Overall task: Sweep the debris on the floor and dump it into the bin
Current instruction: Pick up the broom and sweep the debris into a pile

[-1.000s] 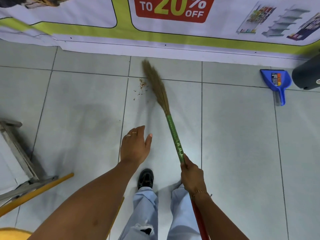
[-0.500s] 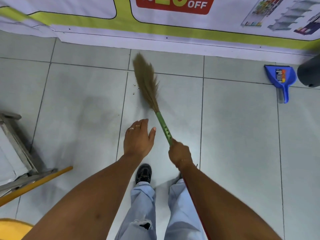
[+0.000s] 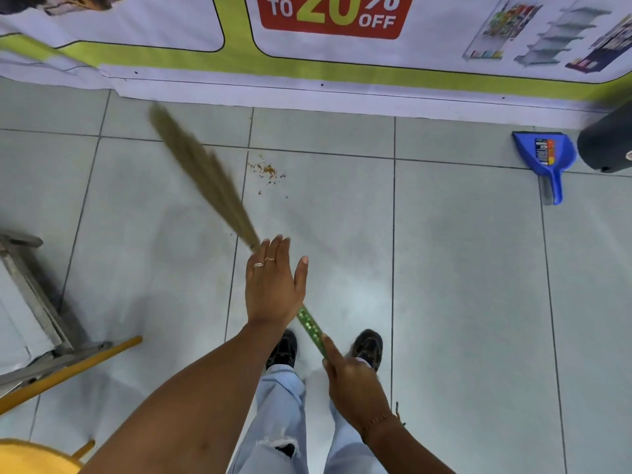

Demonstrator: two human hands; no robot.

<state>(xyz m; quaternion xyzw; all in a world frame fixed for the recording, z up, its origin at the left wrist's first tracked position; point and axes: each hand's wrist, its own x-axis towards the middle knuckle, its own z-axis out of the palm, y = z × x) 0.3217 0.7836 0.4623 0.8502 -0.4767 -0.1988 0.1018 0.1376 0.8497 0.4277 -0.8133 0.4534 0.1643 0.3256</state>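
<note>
Pale grey tiled floor [image 3: 461,285] with dark grout lines, met at the far edge by a printed banner [image 3: 335,46] showing "20% OFF" in a red panel and a lime-green band.

Small scatter of brown debris [image 3: 266,170] on the tile just past a grout crossing, near the banner, to the right of the broom bristles and apart from them.

Broom [image 3: 208,176] slanted from lower right up to upper left: blurred straw-coloured bristles out over the floor at left, green patterned handle [image 3: 310,326] running down into the right hand [image 3: 352,381]. Right hand wrapped around that handle, fingers [image 3: 330,347] closed on it, a beaded bracelet at the wrist.

Left hand [image 3: 273,285] flat and open, palm down, fingers together and extended, thumb out to the side, gripping nothing; two rings on it. Crosses in front of the broom where bristles join handle; whether it touches the broom, cannot tell.

Blue dustpan [image 3: 543,155] on the floor at far right by the banner, handle toward the camera, well apart from the debris. Just beside it, partly cut by the frame edge, a dark round bin [image 3: 605,145].

Light-blue jeans [image 3: 284,405] with a torn knee and two dark shoes [image 3: 284,350] below. At left, a metal frame [image 3: 30,289] and a yellow pole [image 3: 68,371] on the floor.
</note>
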